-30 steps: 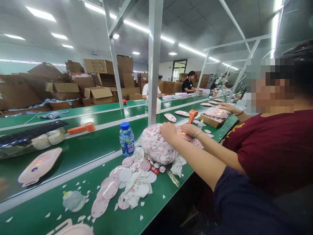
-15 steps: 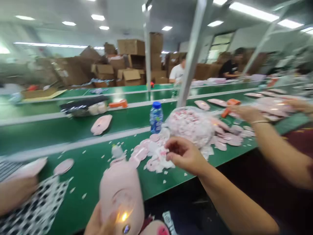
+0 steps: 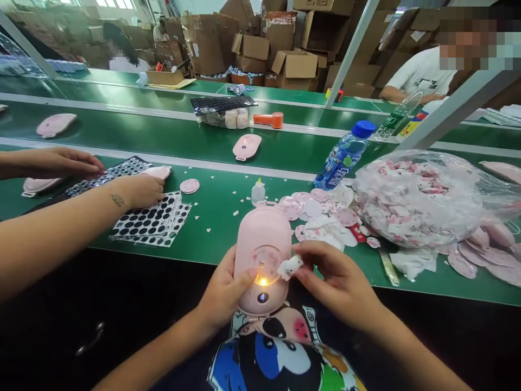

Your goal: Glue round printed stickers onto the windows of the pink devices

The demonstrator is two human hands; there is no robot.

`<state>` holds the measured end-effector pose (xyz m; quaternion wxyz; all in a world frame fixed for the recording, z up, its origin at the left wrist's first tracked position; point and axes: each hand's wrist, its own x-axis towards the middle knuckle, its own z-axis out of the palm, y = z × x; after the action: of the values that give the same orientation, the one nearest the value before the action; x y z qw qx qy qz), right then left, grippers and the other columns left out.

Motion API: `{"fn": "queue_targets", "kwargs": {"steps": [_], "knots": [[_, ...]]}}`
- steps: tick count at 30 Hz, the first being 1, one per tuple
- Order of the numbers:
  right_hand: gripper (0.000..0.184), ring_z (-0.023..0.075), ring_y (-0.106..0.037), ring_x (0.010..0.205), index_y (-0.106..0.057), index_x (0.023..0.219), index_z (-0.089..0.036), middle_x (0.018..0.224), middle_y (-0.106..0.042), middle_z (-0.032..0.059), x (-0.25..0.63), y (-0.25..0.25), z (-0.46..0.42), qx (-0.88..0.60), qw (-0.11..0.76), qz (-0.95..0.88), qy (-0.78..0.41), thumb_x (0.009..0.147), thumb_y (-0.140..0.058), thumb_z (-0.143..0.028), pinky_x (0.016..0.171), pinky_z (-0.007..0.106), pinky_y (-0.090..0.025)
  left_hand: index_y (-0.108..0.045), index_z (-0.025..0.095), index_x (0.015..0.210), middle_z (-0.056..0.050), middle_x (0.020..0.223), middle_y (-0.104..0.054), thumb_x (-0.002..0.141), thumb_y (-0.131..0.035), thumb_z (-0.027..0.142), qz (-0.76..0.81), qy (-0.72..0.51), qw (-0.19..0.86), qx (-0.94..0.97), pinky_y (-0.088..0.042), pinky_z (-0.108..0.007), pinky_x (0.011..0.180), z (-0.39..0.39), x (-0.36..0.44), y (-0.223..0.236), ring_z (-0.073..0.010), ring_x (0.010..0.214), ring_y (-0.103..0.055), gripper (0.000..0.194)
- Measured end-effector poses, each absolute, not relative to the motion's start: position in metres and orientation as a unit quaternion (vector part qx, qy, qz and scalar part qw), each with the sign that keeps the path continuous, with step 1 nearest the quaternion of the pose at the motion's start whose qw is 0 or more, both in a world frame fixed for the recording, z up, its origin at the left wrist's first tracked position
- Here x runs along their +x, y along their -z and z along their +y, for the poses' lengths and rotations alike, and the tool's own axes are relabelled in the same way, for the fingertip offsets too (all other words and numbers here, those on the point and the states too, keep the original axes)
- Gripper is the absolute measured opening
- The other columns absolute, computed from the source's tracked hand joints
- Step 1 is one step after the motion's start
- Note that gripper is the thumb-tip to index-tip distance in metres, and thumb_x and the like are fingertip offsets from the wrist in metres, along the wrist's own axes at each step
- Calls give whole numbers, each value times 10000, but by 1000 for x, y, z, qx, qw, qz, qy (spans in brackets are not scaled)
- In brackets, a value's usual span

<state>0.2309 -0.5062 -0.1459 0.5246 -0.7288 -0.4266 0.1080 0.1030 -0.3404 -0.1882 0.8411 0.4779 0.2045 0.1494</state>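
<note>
Pink oval plastic device [image 3: 262,233] clamped in the left hand [image 3: 223,293], thumb across its face beside a glowing light. Right hand [image 3: 337,279] pinched closed on a small white cartoon sticker [image 3: 290,267], touching the device's round panel. Device sits just past the front edge of the green surface [image 3: 211,252], above a printed shirt [image 3: 277,364]; plastic bag of stickers [image 3: 419,198] lies to the right.

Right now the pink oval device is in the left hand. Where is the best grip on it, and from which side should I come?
Take the upper end of the pink oval device, coming from the far side. That rounded end is bare, while the left hand holds its lower edge and the right hand holds a small white sticker by the round face.
</note>
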Motion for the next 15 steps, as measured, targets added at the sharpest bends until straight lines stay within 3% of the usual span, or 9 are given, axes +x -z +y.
{"fn": "queue_targets", "kwargs": {"steps": [2, 6, 10, 15], "knots": [[207, 133, -662, 778, -626, 1078, -276, 935, -698, 11, 246, 151, -516, -756, 516, -398, -57, 877, -591, -241, 686, 267, -570, -643, 183, 1106, -83, 1022, -743, 706, -828, 319, 241, -154, 833, 475, -586, -285, 738, -336, 100, 188, -218, 874, -701, 461], [173, 186, -653, 906, -659, 1039, -221, 988, -699, 58, 287, 161, -551, -857, 386, -334, 72, 910, -554, -265, 828, 351, -545, -632, 184, 1085, -75, 954, -758, 624, -877, 316, 314, -157, 819, 454, -615, -296, 650, -324, 98, 185, -242, 804, -723, 539], [196, 229, -647, 939, -721, 955, -184, 950, -709, 82, 305, 172, -587, -907, 276, -315, 34, 877, -544, -157, 897, 407, -505, -627, 197, 1126, -56, 934, -766, 539, -915, 294, 367, -149, 799, 451, -628, -290, 600, -315, 100, 184, -253, 761, -731, 661], [247, 207, -651, 901, -750, 923, -185, 917, -703, 70, 303, 180, -603, -928, 193, -314, -59, 874, -524, -97, 864, 354, -510, -603, 221, 1206, -48, 930, -772, 491, -927, 279, 391, -125, 790, 455, -645, -345, 593, -318, 109, 184, -282, 763, -733, 787]]}}
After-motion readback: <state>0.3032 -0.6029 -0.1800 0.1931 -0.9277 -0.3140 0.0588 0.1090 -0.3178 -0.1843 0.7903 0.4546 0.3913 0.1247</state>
